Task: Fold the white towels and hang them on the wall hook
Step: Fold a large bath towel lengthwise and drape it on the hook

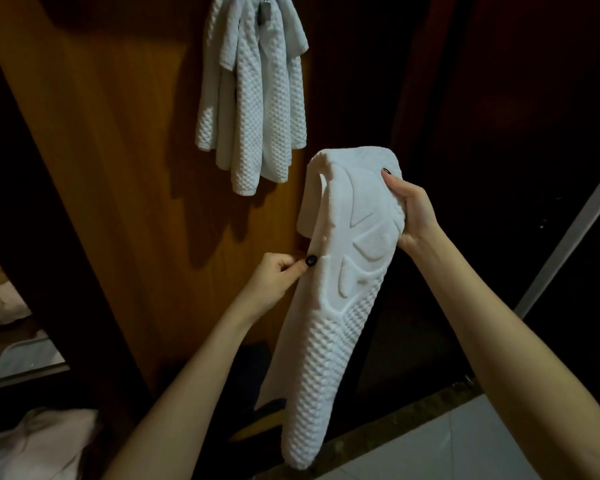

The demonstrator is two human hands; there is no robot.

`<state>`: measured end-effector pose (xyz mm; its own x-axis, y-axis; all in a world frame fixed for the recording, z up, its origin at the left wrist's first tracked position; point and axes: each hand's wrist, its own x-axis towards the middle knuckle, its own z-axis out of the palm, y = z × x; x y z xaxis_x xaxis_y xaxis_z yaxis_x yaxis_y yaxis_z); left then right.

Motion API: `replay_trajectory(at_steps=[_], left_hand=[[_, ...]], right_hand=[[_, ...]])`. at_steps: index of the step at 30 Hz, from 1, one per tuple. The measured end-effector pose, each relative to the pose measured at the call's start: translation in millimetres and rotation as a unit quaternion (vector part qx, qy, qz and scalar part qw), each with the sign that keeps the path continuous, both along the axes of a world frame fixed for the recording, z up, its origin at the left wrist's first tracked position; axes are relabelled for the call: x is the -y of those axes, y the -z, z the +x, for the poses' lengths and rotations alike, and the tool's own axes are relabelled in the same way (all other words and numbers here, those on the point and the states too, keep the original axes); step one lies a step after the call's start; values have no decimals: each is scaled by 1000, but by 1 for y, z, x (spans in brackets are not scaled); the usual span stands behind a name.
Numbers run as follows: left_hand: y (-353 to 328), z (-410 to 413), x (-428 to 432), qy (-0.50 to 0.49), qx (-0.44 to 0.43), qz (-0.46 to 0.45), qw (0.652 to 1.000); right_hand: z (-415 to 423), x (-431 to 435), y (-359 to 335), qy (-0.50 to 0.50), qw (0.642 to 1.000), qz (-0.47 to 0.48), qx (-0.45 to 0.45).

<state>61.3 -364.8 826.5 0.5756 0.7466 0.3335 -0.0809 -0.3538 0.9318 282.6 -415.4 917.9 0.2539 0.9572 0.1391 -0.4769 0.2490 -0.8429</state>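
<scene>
A folded white towel (329,306) with a waffle weave and raised pattern hangs lengthwise in front of me. My right hand (413,213) grips its upper right edge near the fold. My left hand (278,275) pinches its left edge about midway down. Above, several white waffle towels (253,109) hang bunched from a metal wall hook (264,12) at the top of the wooden panel. The held towel is below and to the right of the hung ones, not touching them.
An orange-brown wooden panel (125,161) carries the hook. Dark wood surfaces lie to the right. A pale tiled floor (447,445) shows at the bottom right. More white cloth (39,445) lies at the bottom left, and a mirror-like pane (18,344) sits at the left.
</scene>
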Motion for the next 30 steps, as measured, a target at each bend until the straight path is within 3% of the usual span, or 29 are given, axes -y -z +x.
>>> replay_trajectory(at_steps=[4, 11, 14, 19, 22, 25, 30], left_hand=[[-7, -5, 3, 43, 78, -58, 994], [-22, -15, 2, -3, -9, 25, 1000], [-17, -18, 7, -62, -31, 115, 991], [-8, -14, 10, -173, -4, 277, 945], [-2, -14, 7, -182, -14, 225, 957], [8, -17, 3, -111, -29, 139, 984], [37, -1, 10, -147, -75, 168, 972]], right_hand=[[2, 1, -1, -4, 1000, 13, -2], [1, -1, 3, 4, 1000, -16, -17], [-1, -3, 8, 11, 1000, -26, -12], [-6, -10, 8, 27, 999, -14, -28], [-11, -14, 6, 25, 999, -13, -19], [-16, -17, 5, 35, 999, -18, 8], [-26, -23, 2, 70, 995, 7, 76]])
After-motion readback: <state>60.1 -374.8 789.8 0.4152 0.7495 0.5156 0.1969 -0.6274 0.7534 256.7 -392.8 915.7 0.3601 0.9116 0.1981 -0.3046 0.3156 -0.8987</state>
